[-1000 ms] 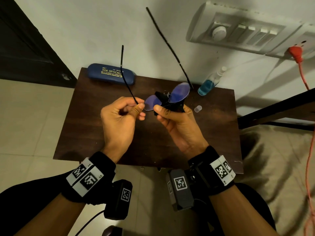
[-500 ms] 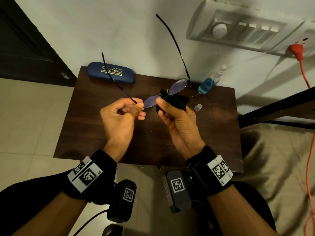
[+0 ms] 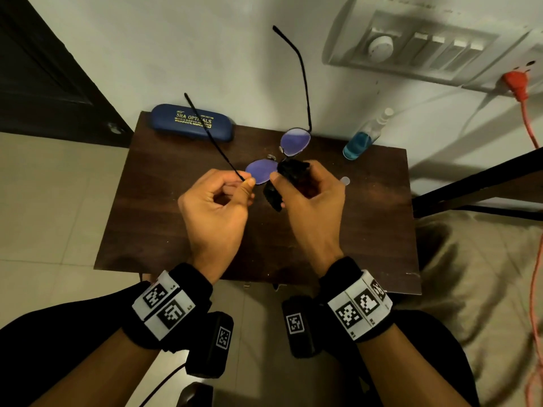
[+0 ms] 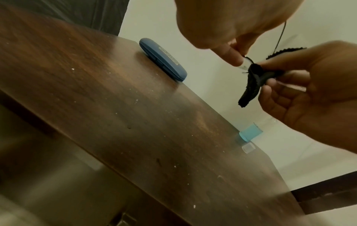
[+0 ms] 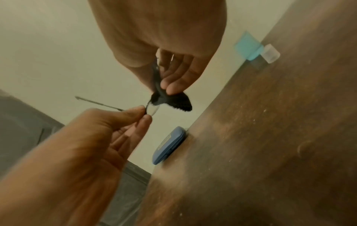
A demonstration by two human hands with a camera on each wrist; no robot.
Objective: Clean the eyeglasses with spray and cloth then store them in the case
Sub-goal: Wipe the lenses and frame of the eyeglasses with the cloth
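Observation:
The eyeglasses (image 3: 295, 141), thin black frame with purple-tinted lenses, hang above the dark wooden table (image 3: 164, 224) with both arms unfolded. My left hand (image 3: 217, 207) pinches the frame at the hinge beside the near lens (image 3: 261, 175). My right hand (image 3: 311, 207) pinches a black cloth (image 3: 289, 177) folded over the edge of that lens, near the bridge. The blue case (image 3: 192, 122) lies shut at the table's back left. A spray bottle (image 3: 363, 139) with blue liquid stands at the back right. In the wrist views the cloth (image 4: 253, 82) (image 5: 170, 97) wraps the lens edge.
A small clear cap (image 3: 344, 180) lies on the table right of my right hand. A wall switch panel (image 3: 423, 45) and an orange plug with its cord (image 3: 517, 86) are at the upper right. A dark door (image 3: 44, 69) stands at left, beige bedding (image 3: 482, 274) at right.
The glasses have tilted flatter and their arms swung leftward. My right hand has slid the cloth off the far lens toward the bridge and near lens. My left hand keeps its pinch.

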